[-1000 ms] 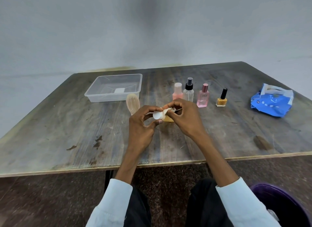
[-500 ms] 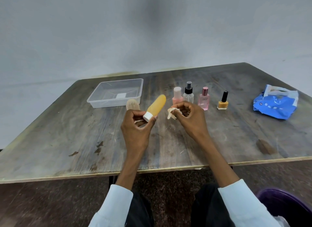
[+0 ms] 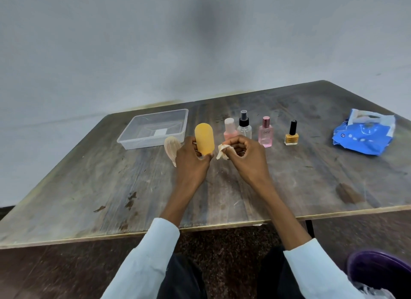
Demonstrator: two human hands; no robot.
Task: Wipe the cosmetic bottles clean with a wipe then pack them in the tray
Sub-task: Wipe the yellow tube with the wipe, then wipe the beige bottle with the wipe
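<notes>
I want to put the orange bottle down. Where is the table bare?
Bare: wooden table left of the left hand; the strip between yellow nail polish bottle and blue wipes packet. Crowded: bottle row behind the right hand.

Table [image 3: 89,187]: wood, grain visible, matt, worn and stained, with a paler edge strip along the near side. Tray [image 3: 124,140]: clear plastic, smooth, slightly glossy. Orange bottle [image 3: 204,138]: matt, soft-looking, finely textured surface. Wipe [image 3: 222,152]: thin, crumpled cloth-like sheet, off-white, matt. Spray bottle [image 3: 244,129]: clear body, glossy black top. Pink perfume bottle [image 3: 265,134]: clear glossy body, metallic-looking pink cap. Nail polish bottle [image 3: 291,138]: glossy clear body, shiny black cap. Wipe packet [image 3: 362,138]: blue plastic film, crinkled and glossy. Sleeves [image 3: 151,254]: pale, smooth woven cloth.
</notes>
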